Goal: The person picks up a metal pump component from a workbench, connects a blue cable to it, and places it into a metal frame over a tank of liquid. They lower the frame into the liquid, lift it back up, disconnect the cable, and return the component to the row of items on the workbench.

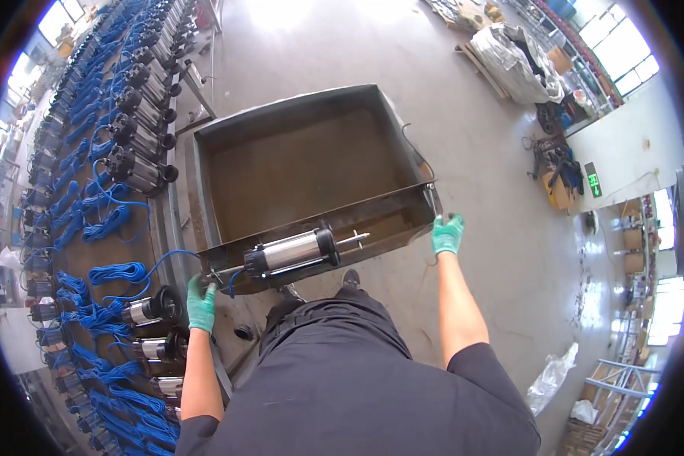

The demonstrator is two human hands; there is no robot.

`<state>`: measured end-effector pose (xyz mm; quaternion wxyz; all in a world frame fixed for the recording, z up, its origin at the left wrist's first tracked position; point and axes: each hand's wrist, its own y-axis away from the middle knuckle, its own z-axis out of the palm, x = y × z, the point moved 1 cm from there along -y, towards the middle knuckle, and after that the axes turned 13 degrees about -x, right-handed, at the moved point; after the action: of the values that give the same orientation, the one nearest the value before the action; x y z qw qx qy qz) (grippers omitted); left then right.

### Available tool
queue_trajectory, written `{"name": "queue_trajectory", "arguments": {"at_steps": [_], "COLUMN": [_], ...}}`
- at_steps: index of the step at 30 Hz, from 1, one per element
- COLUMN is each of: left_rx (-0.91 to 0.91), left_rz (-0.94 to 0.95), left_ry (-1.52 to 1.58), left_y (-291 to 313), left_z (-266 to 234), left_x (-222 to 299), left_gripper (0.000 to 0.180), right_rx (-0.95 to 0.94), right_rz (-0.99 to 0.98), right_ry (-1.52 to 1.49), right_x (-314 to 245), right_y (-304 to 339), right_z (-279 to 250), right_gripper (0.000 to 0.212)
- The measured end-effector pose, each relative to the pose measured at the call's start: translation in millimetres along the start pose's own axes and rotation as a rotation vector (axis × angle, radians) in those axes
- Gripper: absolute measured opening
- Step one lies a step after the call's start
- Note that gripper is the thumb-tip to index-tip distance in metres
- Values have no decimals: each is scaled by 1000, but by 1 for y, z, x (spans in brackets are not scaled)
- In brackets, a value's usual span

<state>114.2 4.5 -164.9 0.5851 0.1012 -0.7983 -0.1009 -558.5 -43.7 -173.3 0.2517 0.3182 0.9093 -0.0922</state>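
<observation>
A steel-bodied cylindrical pump (292,252) with black ends lies sideways across the near compartment of a dark metal tank (281,229). Metal fittings (355,239) stick out from its right end, and a rod with a fitting runs out to the left. My left hand (201,305), in a green glove, is at the tank's near left corner beside that rod, fingers apart. At the right corner, below a thin hose (412,143), my right hand (448,234), also gloved in green, has its fingers apart next to the tank wall. Their undersides are hidden.
Left of the tank, a long bench holds rows of pumps (138,169) and coiled blue cables (118,272); one cable leads to the tank. A black ring (243,332) lies near my feet. Crumpled plastic (551,380) is on the right floor, and a wrapped pallet load (513,64) stands far right.
</observation>
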Motion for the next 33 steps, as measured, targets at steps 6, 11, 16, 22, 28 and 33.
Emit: {"name": "queue_trajectory", "arguments": {"at_steps": [6,11,16,22,28,33], "left_rx": [30,-65,-257,118,382,219], "left_rz": [104,166,362,80,-333,-582], "left_ry": [2,170,401,790,1047,824], "left_y": [24,34,26,10,-1,-15], "left_z": [39,86,136,112,11,-6], "left_x": [41,155,241,216,82,27], "left_gripper": [45,41,62,28,20,23], "right_rx": [-818,-1016,-1173,-1213,-716,-892], "right_rz": [487,171,-515,-934,-1045,-881], "right_ry": [-716,-1294,-733,-446,-215,105], "right_x": [-18,-152,-243,-293,-301,-295], "right_y": [1,86,181,224,162,125], "right_z": [-18,-32,-7,28,-3,15], "right_gripper": [29,13,22,32,25,22]}}
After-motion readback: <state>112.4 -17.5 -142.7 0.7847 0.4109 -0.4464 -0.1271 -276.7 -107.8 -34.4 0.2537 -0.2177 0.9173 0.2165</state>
